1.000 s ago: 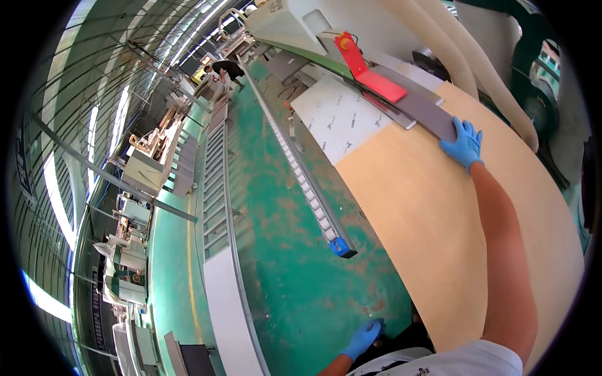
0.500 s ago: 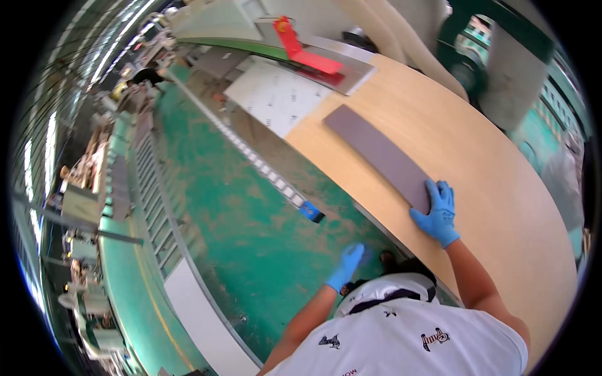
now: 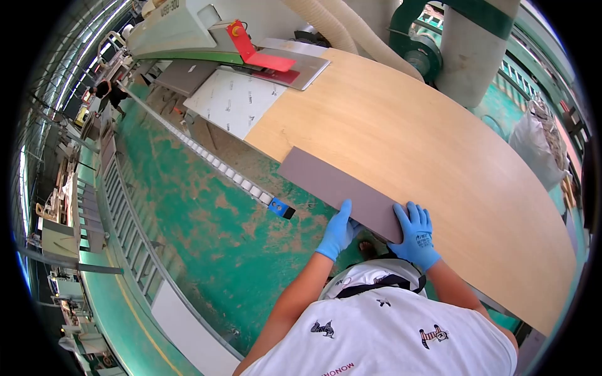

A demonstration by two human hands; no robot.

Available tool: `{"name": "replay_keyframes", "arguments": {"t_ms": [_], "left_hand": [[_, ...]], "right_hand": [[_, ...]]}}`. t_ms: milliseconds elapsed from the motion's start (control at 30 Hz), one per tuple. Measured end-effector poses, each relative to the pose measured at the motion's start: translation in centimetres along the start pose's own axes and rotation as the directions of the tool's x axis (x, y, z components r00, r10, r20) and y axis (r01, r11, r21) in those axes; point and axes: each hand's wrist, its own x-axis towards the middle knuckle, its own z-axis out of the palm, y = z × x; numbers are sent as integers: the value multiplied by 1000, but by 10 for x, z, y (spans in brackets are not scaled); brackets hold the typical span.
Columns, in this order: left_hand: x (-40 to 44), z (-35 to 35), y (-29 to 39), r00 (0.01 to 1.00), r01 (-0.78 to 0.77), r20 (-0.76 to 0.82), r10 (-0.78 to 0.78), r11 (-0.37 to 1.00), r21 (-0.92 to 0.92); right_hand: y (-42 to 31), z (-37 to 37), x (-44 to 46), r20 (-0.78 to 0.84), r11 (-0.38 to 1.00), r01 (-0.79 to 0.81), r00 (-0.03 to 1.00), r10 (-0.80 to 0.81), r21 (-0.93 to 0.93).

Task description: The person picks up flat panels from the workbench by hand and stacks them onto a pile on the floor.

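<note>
A long, narrow grey-brown board [image 3: 335,191] lies on the wood-grain table [image 3: 401,138], its near long side sticking out past the table's front edge. My left hand [image 3: 339,233], in a blue glove, grips that side with the thumb on top; its other fingers are partly hidden beneath. At the board's near right end rests my right hand [image 3: 416,238], also blue-gloved. Its fingers are stretched out and apart, lying flat against the board's far edge and on the tabletop.
A machine [image 3: 182,34] with a red guard [image 3: 269,61] stands at the far left end of the table. A white printed sheet [image 3: 232,100] lies beside the wood-grain top. Below, a slotted rail [image 3: 219,164] crosses the green floor. A filled sack [image 3: 539,144] stands at right.
The board has come toward me and now overhangs the table's front edge. My left hand has risen from beside my body and taken hold of it. The right hand stays at its end.
</note>
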Motion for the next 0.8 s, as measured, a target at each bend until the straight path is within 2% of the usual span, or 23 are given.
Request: {"name": "replay_keyframes", "arguments": {"t_ms": [67, 100, 167, 200, 267, 333, 400, 433, 467, 500, 533, 600, 700, 767, 800], "left_hand": [[-3, 4, 6, 1000, 10, 5, -10, 999, 52], [-8, 6, 8, 1000, -6, 4, 5, 999, 47], [-22, 9, 7, 985, -156, -18, 171, 934, 322], [-32, 15, 9, 978, -189, -33, 208, 935, 300], [-57, 30, 14, 902, -408, 39, 429, 823, 395], [-69, 35, 21, 861, -491, 34, 508, 809, 324], [-79, 41, 38, 796, -589, -33, 604, 787, 182], [-84, 38, 49, 779, -609, -41, 625, 771, 184], [-93, 31, 61, 788, -613, 31, 614, 781, 117], [-101, 26, 76, 779, -625, 106, 618, 778, 57], [-103, 13, 75, 779, -626, 106, 618, 778, 58], [-105, -22, 69, 774, -633, 56, 631, 767, 110], [-118, -43, 60, 774, -621, -1, 633, 760, 195], [-132, -44, 57, 767, -621, 14, 641, 738, 263], [-137, -44, 57, 760, -625, 43, 649, 711, 322]], "right_hand": [[2, -6, 5, 3, 991, 19, 1000, -20, 134], [3, -9, 5, 0, 990, 36, 999, -36, 133], [7, -14, -2, -6, 967, 63, 998, -64, 246], [9, -17, 3, -2, 964, 108, 994, -111, 243], [-1, -19, -4, -85, 956, 147, 988, -130, 252], [-10, -16, 0, -145, 942, 247, 965, -218, 227], [-27, -23, 8, -218, 873, 370, 925, -312, 319], [-31, -28, 18, -232, 818, 449, 892, -388, 359], [-33, -28, 27, -239, 805, 469, 882, -407, 363], [-37, -26, 42, -224, 731, 503, 863, -452, 462], [-39, -27, 45, -193, 672, 492, 861, -471, 553], [-56, -33, 69, -251, 579, 564, 808, -532, 589], [-86, -57, 100, -87, 289, 321, 791, -605, 902], [-114, -69, 119, -107, 108, 225, 766, -634, 968], [-128, -71, 129, -107, 101, 217, 769, -630, 971]]}}
